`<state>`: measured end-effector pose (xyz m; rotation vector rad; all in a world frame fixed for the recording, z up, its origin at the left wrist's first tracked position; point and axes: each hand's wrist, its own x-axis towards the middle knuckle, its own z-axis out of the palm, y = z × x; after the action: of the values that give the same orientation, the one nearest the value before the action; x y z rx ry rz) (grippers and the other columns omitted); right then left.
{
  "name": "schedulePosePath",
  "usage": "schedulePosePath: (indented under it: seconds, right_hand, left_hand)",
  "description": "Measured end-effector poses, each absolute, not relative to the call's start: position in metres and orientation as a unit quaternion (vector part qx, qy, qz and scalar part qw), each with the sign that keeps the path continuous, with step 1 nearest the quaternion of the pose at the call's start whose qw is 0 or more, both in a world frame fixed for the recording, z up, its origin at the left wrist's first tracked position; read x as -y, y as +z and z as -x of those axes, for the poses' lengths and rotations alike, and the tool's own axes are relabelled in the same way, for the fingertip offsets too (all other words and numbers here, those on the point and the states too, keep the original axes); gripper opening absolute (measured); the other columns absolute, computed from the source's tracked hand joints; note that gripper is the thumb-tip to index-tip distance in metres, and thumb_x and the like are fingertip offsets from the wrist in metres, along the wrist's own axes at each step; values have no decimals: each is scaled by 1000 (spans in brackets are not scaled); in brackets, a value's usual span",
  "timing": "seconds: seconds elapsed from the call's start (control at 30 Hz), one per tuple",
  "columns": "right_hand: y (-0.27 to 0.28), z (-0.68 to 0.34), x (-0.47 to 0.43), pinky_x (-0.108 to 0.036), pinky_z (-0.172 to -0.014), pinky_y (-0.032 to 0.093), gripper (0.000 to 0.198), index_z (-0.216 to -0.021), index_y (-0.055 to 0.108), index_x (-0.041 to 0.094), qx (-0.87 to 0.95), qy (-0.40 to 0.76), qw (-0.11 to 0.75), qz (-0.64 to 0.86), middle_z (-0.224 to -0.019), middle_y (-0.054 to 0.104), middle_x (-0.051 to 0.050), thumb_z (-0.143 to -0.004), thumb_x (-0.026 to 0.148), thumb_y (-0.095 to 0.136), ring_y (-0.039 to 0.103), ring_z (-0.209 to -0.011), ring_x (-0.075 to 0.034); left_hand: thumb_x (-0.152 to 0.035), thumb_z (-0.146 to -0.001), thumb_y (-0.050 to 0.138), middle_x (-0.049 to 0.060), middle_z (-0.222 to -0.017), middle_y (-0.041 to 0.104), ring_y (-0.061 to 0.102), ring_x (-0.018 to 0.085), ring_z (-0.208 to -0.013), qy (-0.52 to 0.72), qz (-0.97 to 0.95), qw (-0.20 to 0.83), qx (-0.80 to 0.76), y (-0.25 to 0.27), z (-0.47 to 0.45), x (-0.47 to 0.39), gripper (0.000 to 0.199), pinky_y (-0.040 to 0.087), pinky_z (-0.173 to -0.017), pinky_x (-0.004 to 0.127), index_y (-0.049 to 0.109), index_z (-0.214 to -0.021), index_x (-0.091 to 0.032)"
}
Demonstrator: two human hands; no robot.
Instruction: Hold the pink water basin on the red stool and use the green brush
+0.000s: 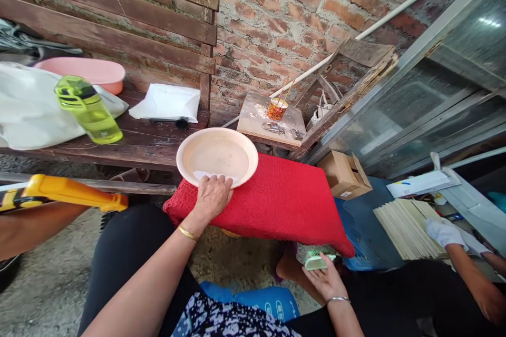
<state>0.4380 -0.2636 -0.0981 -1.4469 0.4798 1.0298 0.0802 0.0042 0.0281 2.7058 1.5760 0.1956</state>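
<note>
A cream-coloured basin (221, 139) sits at the left end of a red cloth-covered bench (284, 195). My left hand (215, 196), wearing a gold bracelet, has its fingers hooked over the basin's near rim. Beside those fingers, inside the basin, lies a flat white piece (201, 174), partly covered; whether the fingers pinch it too is unclear. My right hand (324, 276), with a silver bracelet, holds a light green scrubbing brush (316, 260), bristles up, low by the bench's near right corner.
Left, a dark wooden bench carries a green water bottle (89, 110), a white packet (166, 102) and a pink tub (90, 71). A yellow tool (75, 192) and another person's arm are close left. Right are a cardboard box (343, 174), stacked boards (409, 229) and a co-worker's gloved hand (445, 233).
</note>
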Motion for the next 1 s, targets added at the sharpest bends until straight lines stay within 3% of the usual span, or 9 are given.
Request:
schedulePosePath:
  seconds: [0.3, 0.57, 0.83, 1.0]
  right_hand:
    - [-94, -424, 249, -45, -95, 58, 36, -101, 55, 25, -143, 445, 663, 585, -96, 68, 0, -74, 43, 72, 68, -101, -20]
    - [-110, -409, 251, -54, -78, 61, 36, -93, 53, 22, -215, 487, 580, 617, -88, 67, -6, -68, 30, 78, 69, -87, -28]
    - [-87, -422, 247, -48, -93, 59, 30, -97, 53, 26, -144, 438, 649, 605, -96, 66, -1, -75, 42, 66, 68, -99, -21]
    - [-96, -407, 238, -50, -86, 59, 33, -87, 53, 24, -87, 473, 573, 664, -85, 67, -3, -69, 44, 73, 70, -87, -24]
  left_hand:
    - [-25, -95, 48, 14, -97, 71, 64, 33, -97, 70, -860, 13, -505, 27, -80, -4, 23, 38, -84, 45, 69, -103, -19]
    - [-25, -96, 48, 12, -97, 71, 64, 32, -96, 67, -861, -1, -503, 25, -80, -4, 23, 38, -84, 44, 69, -103, -20]
    - [-24, -95, 51, 13, -97, 71, 64, 33, -97, 83, -861, 23, -500, 28, -81, -3, 19, 39, -86, 45, 68, -102, -19]
    - [-26, -96, 49, 12, -99, 71, 63, 31, -99, 67, -860, 21, -506, 30, -80, -2, 20, 39, -88, 45, 67, -103, -21]
